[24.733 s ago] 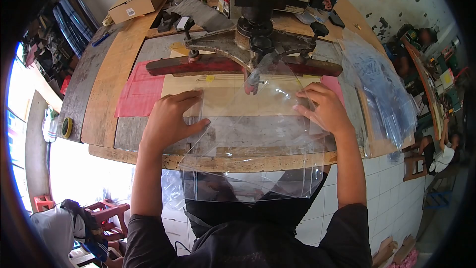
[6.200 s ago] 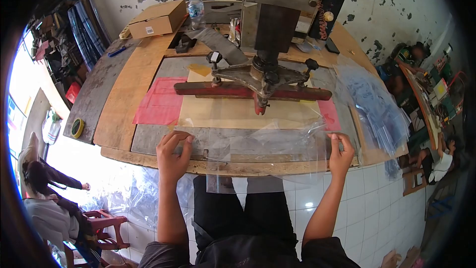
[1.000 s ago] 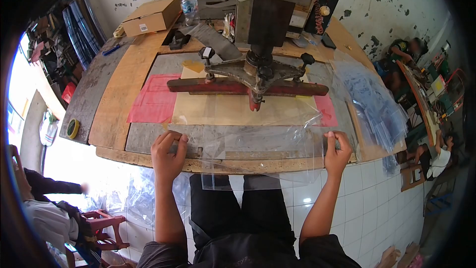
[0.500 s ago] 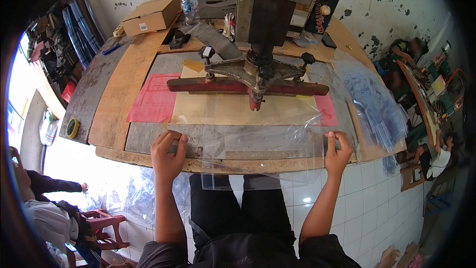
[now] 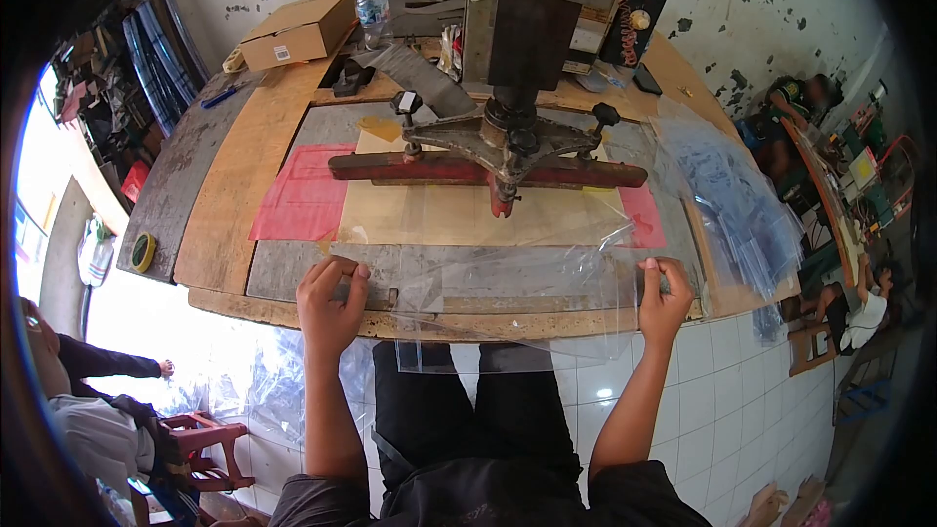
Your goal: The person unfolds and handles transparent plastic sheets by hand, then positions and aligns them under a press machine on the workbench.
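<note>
A clear plastic sheet (image 5: 517, 283) lies folded over the table's front edge, its lower end hanging above my legs. To its left, my left hand (image 5: 334, 303) rests at the edge with curled fingers and the thumb against them, nothing seen inside. My right hand (image 5: 667, 301) is curled the same way, just beyond the sheet's right side, with nothing visible between its fingers. Behind the sheet lies a tan work mat (image 5: 468, 220) with pink material (image 5: 301, 193) at both ends. Above the mat stands the press head with a long red bar (image 5: 420, 170).
A pile of clear plastic (image 5: 737, 200) lies on the table's right. Farther back are a cardboard box (image 5: 298, 31), a water bottle (image 5: 373, 12) and a phone (image 5: 646, 80). A tape roll (image 5: 143, 252) sits at left. People are at both sides.
Since the oldest frame, both my hands have left the plastic sheet and curled at the table edge; the sheet has settled flatter. Lately my hands are still; a person's arm at left has shifted slightly.
</note>
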The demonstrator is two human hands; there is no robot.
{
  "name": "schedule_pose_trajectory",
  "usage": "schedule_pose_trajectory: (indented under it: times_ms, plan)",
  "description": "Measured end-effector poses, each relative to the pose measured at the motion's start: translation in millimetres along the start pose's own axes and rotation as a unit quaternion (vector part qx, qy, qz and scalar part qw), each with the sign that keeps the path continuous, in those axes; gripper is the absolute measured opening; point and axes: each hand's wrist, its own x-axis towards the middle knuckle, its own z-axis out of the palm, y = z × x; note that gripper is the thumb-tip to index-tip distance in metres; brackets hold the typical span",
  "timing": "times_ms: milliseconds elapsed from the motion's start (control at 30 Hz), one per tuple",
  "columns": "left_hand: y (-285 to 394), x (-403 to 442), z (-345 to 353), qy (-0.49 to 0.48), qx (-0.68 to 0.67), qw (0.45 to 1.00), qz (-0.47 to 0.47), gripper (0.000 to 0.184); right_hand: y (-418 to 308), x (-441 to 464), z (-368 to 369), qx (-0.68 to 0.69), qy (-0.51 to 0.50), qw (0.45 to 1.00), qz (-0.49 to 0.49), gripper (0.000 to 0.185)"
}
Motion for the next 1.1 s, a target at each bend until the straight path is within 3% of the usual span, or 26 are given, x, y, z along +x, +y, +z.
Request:
schedule_pose_trajectory:
  times_ms: [1100]
  plan:
    - [-8.0,-0.6,1.5,0.0,-0.014,1.0,0.005,0.019,10.6,3.1,1.6,0.018,-0.001,1.0,-0.013,0.019]
